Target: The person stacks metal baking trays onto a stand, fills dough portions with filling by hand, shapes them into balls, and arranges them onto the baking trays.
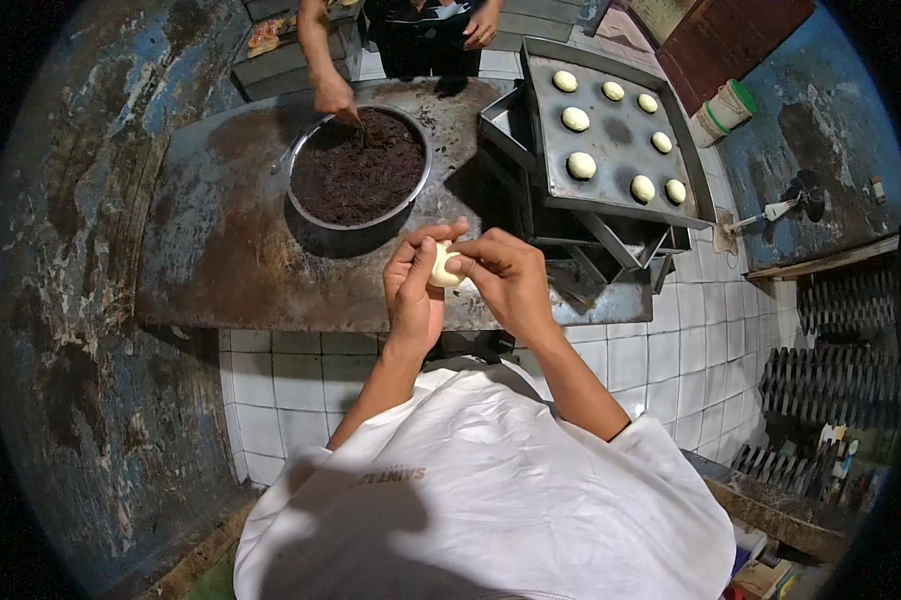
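Observation:
A small pale ball of dough (444, 268) is held between both hands, above the near edge of the table. My left hand (417, 275) cups it from the left, with the thumb along its side. From the right, the fingers of my right hand (506, 275) pinch its edge. Ahead and to the left stands a round metal basin (294, 185) of dark brown, crumbly filling (356, 172). Another person's hand (337, 97) reaches into that filling from the far side. My fingers hide part of the dough.
A metal baking tray (619, 130) with several dough balls rests on stacked trays (591, 235) at the right of the worn table (211, 230). A person (421, 30) stands across the table. Farther right, a white bucket (728, 106) with green trim is near the wall.

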Tool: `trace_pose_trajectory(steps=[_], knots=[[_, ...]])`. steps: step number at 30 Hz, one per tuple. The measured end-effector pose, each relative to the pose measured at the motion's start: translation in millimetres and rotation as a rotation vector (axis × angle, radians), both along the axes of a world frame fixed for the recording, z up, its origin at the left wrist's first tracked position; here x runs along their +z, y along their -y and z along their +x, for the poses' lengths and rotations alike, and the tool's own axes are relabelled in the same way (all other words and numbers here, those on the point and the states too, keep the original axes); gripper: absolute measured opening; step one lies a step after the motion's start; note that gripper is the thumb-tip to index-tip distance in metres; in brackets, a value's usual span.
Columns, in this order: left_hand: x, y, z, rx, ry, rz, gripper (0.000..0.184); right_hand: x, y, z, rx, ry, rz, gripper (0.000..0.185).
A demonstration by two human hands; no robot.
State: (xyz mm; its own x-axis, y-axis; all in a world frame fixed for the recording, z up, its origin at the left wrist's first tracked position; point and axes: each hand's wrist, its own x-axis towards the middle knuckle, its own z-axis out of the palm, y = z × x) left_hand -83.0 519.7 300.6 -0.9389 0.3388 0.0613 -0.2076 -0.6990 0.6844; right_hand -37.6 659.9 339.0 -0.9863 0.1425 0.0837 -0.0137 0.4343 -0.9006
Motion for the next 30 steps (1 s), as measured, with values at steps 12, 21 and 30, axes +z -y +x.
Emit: trace_pose_trajectory(steps=[12,21,30], knots=[[-1,29,0,-0.012,0.265,0.026,0.046,-6,34,-16,-0.129,-0.175,-0.133,0.024],[1,23,5,0.129,0.076,-0.006,0.033,5,46,-18,-0.142,-0.388,0.37,0.02],[19,21,2,0.1,-0.04,-0.04,0.031,-3,39,-17,-0.17,-0.133,-0.278,0.029]])
